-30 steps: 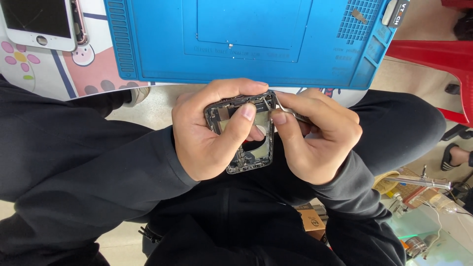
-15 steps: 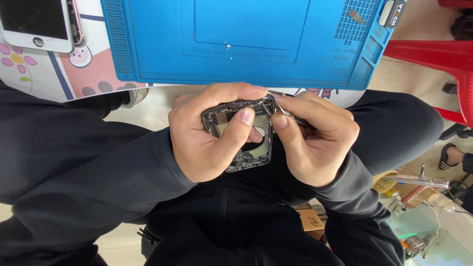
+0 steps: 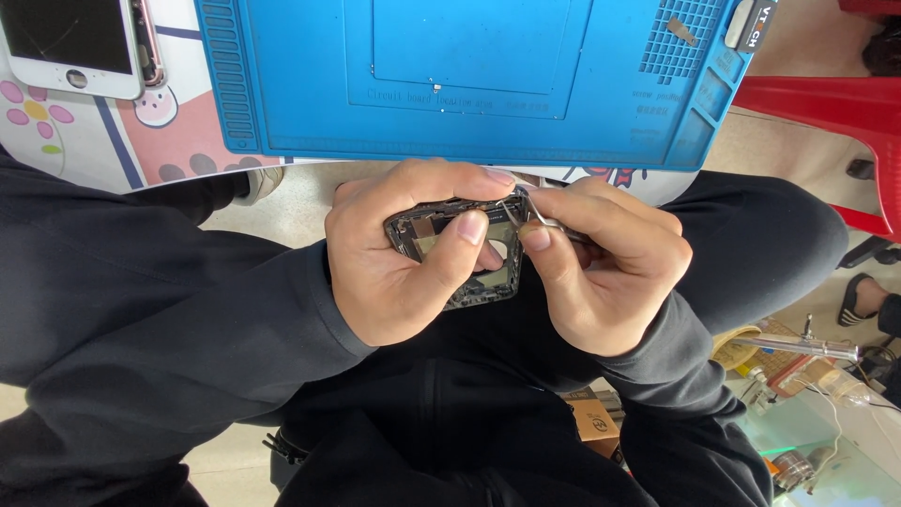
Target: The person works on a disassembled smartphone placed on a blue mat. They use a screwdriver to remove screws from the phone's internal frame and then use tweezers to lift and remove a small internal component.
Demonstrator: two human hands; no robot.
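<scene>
**Two hands at work inside a stripped phone frame**

Two hands meet over the person's lap, just below the near edge of the blue mat (image 3: 469, 75). The left hand (image 3: 404, 253) has its fingers wrapped shut around a phone frame (image 3: 469, 258), thumb pressed across the open inside. The right hand (image 3: 601, 272) pinches thin metal tweezers (image 3: 540, 218) between thumb and forefinger, closed tight on them, with the tips at the frame's top edge nearest the mat. Whether the tips grip any part is too small to tell.

Judging from how things lie, the teardown is well along: the frame is bare of its screen, and dark boards and bits of tape show within. A white phone front (image 3: 70, 42) with a cracked glass lies on the surface left of the mat, apart from the frame. The mat itself carries only a small scrap in its right corner grid. What seems left is fine work at the frame's top edge; small parts inside remain in place.
</scene>
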